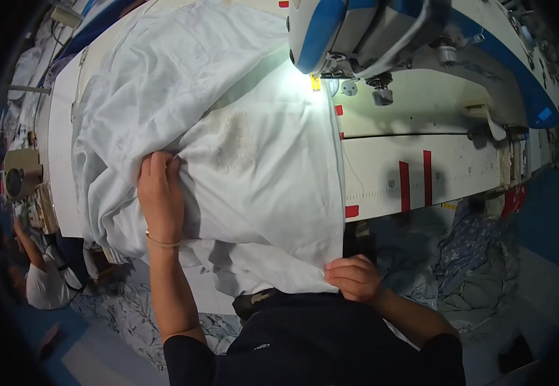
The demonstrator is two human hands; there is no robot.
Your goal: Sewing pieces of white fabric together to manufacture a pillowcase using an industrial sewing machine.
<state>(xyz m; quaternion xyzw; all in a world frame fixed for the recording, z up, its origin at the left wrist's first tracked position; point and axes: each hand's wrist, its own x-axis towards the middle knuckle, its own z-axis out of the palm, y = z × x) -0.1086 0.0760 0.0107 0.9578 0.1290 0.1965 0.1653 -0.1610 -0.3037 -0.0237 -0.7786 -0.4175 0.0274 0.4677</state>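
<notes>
A large white cloth with a pale embroidered patch lies over the sewing table, bunched in folds on the left and smooth on the right. My left hand has its fingers closed on a fold near the cloth's middle left. At the near right corner, my right hand pinches the cloth's edge, close to my body. The cloth's straight right edge runs up to the lit needle area of a blue and white sewing machine. Yellow parts show by the presser foot, whose contact with the cloth is too bright to make out.
Red tape strips and a printed ruler scale mark the white table right of the cloth. Heaped patterned fabric lies below at the right. Another person sits at the far left, beside more machines.
</notes>
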